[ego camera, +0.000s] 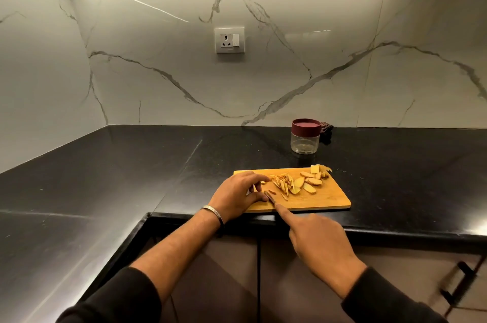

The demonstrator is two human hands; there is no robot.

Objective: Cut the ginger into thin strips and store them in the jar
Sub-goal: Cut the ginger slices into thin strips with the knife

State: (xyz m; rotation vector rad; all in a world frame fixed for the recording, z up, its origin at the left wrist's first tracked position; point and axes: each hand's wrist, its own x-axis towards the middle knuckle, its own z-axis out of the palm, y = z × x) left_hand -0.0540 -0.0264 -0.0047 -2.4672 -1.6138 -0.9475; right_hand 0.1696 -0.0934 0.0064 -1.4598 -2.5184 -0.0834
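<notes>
Low centre of frame, on the rectangular light-wood cutting board [326, 198], the person's left hand [237, 194] sits arched w/ fingers curled down, pinning a pale ginger piece [255, 187] at the board's left end, prob. to keep it from sliding & to keep knuckles ahead of the blade. Right hand [319, 241], lower right of centre, grips a small dark-handled knife [271, 197]; forefinger lies straight along the spine, likely for control on fine cuts, other fingers wrapped round a handle mostly hidden. Blade tip lies just beside the left thumb. Mid-board: a loose pile of thin ginger strips [283, 183]; to its right, flat ginger slices [309, 181] not yet cut down, w/ a couple of chunkier offcuts at the top right corner. Behind the board, right of centre, the small clear jar w/ maroon lid [305, 138] stands on the black stone counter [105, 177], lid on, looks empty, so storing hasn't begun. Judging by this, approx. halfway thru the cutting.
</notes>
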